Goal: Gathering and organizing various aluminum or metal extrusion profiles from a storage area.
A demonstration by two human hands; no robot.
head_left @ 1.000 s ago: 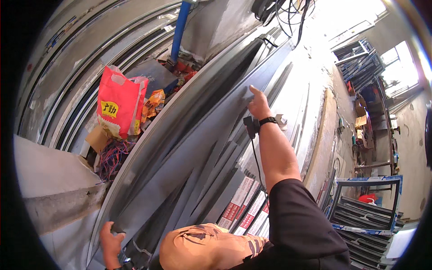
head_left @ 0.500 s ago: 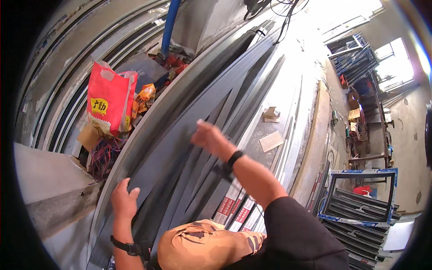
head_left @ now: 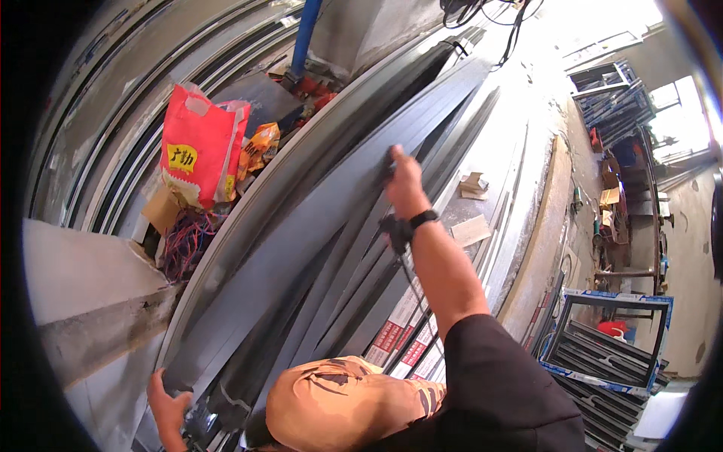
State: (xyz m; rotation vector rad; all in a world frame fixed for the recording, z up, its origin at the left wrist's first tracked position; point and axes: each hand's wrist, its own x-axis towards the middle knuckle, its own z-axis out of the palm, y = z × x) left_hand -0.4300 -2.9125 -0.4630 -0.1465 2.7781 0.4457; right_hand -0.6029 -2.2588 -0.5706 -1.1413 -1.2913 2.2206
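A long, flat grey metal profile [head_left: 301,218] lies slantwise over a stack of similar grey profiles [head_left: 350,275]. At its near end, my left hand [head_left: 167,403] is closed round it, thumb and fingers on either side. Farther up, my right hand [head_left: 407,184] grips its right edge, with the fingertips partly hidden. A black band circles the right wrist, and a dark device with a cable hangs beside it. My knee in patterned orange cloth [head_left: 324,403] is close to the stack's near end.
A red bag [head_left: 197,147] and tangled wires [head_left: 192,245] lie to the left, near a blue pole [head_left: 303,41]. Cardboard pieces [head_left: 471,230] rest on profiles to the right. Farther right are a blue-edged frame [head_left: 606,339] and a cluttered shelf [head_left: 621,203].
The profile now lies higher and straighter across the stack. My right hand has moved up and away along it; my left hand has gone down to its near end.
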